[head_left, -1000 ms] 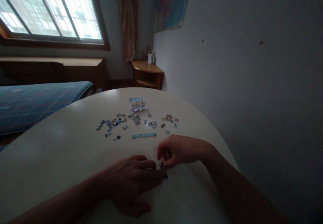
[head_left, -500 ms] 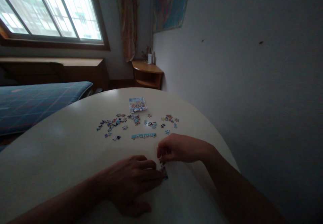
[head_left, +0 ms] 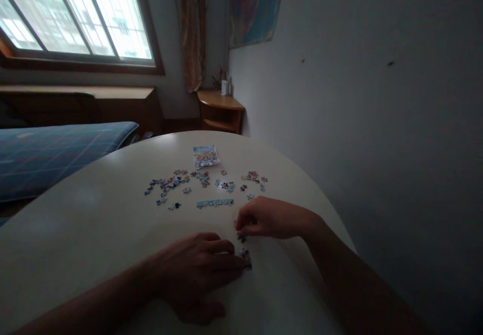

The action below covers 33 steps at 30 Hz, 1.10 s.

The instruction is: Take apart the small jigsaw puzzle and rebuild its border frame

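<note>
My left hand lies on the table with its fingers stretched out. Its fingertips rest on a few dark jigsaw pieces, which they partly cover. Just beyond, my right hand pinches a jigsaw piece between thumb and fingers; part of it is hidden by the hand. A narrow gap separates this piece from those under my left fingertips. Farther off lies a joined light-blue strip of jigsaw pieces.
Several loose jigsaw pieces lie scattered across the round white table. More pieces are at the right, and a printed packet lies behind them. A wall stands along the table's right side.
My right hand has shifted slightly away from me, and a gap now shows between its piece and the pieces under my left fingertips. My left hand has stayed almost still.
</note>
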Motion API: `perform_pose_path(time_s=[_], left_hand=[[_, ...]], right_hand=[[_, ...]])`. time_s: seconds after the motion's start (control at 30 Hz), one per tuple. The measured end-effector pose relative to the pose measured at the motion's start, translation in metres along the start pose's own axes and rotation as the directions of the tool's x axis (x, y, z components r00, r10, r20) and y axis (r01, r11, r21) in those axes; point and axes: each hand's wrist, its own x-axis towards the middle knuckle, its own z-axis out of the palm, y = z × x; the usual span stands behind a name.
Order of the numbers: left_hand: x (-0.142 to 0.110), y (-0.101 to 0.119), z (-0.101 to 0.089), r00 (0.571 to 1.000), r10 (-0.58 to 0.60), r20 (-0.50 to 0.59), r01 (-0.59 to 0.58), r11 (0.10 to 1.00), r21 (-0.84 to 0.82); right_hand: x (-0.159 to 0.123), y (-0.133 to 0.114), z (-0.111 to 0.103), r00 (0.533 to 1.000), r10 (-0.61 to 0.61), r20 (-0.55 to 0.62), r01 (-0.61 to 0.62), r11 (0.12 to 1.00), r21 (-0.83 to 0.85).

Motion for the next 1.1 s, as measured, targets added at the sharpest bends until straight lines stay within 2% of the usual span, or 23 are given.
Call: perform_pose_path(time_s=[0.53,0.97,1.1], left_hand=[[0.0014,0.0013,0.0027,1.0,0.015,-0.009,-0.015,1.0,0.006],[0.0003,0.002,0.004,1.0,0.007,0.015,-0.007,1.0,0.003],[0.0006,0.0021,0.0044,1.0,0.014,0.003,-0.014,1.0,-0.01]], right_hand=[[-0.0049,-0.0052,-0.0051,0.993,0.114,0.017,-0.114,0.993,-0.028],[-0.0016,-0.0037,0.0009,0.988,0.132,0.084,-0.129,0.991,-0.038],[-0.0048,-0.0021,-0.0033,0.99,0.132,0.05,-0.13,0.991,-0.036]])
